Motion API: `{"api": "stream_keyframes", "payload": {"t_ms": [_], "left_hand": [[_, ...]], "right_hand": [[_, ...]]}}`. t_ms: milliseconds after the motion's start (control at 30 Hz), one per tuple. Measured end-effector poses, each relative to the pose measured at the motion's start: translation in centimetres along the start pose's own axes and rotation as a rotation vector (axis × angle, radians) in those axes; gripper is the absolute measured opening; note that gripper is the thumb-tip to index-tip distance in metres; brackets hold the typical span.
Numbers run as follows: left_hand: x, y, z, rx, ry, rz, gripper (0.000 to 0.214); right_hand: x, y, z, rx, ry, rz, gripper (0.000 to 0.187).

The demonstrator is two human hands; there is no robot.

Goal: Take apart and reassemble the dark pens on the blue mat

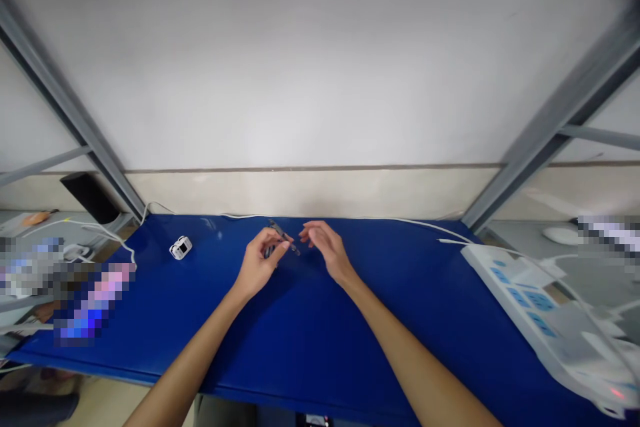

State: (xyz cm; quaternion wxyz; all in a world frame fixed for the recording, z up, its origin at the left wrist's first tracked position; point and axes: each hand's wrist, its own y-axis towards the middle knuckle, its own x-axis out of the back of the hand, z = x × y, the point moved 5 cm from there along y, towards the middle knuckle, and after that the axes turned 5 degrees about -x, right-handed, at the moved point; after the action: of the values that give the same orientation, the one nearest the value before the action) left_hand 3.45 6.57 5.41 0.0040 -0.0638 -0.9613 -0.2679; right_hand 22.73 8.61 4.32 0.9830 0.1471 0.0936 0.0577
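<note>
My left hand (263, 257) is above the blue table, its thumb and fingers pinched on a slim dark pen (281, 229). The pen slants, with its upper end pointing away to the left and its lower end toward my right hand. A short dark piece shows under the left fingers, too small to make out. Just right of the pen, my right hand (325, 247) hovers with loosely curled fingers apart. Nothing shows in it, and a small gap separates it from the pen.
A small white device with a dark screen (181, 248) lies on the blue table (300, 347) at the left. Farther left is a blurred-out phone-shaped thing (97, 303). A white power strip (530, 320) with cables lies at the right. Grey metal posts (75, 100) flank the wall.
</note>
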Motion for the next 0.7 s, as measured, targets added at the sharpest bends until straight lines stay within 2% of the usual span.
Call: {"api": "stream_keyframes", "payload": {"t_ms": [100, 167, 233, 333, 400, 467, 700], "left_hand": [[-3.0, 1.5, 0.6, -0.006, -0.025, 0.070, 0.017], [-4.5, 2.4, 1.2, -0.014, -0.013, 0.067, 0.018], [-5.5, 2.8, 1.7, -0.018, -0.029, 0.017, 0.027], [-6.2, 2.8, 2.6, 0.072, -0.283, -0.036, 0.048], [-6.3, 2.6, 2.9, 0.138, -0.481, -0.038, 0.051], [-5.9, 2.5, 3.0, 0.163, -0.571, -0.047, 0.050], [-3.5, 3.0, 4.7, 0.166, -0.448, -0.158, 0.034]], "right_hand": [[-1.2, -0.9, 0.7, 0.058, -0.211, 0.074, 0.023], [-0.9, -1.0, 0.8, 0.082, -0.295, 0.020, 0.025], [-0.1, -0.7, 0.8, 0.108, -0.338, -0.078, 0.027], [1.0, -0.3, 0.5, 0.132, -0.383, -0.142, 0.025], [1.1, -0.1, 0.2, 0.121, -0.425, -0.114, 0.021], [1.0, -0.1, -0.1, 0.110, -0.459, -0.071, 0.016], [-0.1, -0.4, -0.5, 0.095, -0.497, 0.034, 0.015]]}}
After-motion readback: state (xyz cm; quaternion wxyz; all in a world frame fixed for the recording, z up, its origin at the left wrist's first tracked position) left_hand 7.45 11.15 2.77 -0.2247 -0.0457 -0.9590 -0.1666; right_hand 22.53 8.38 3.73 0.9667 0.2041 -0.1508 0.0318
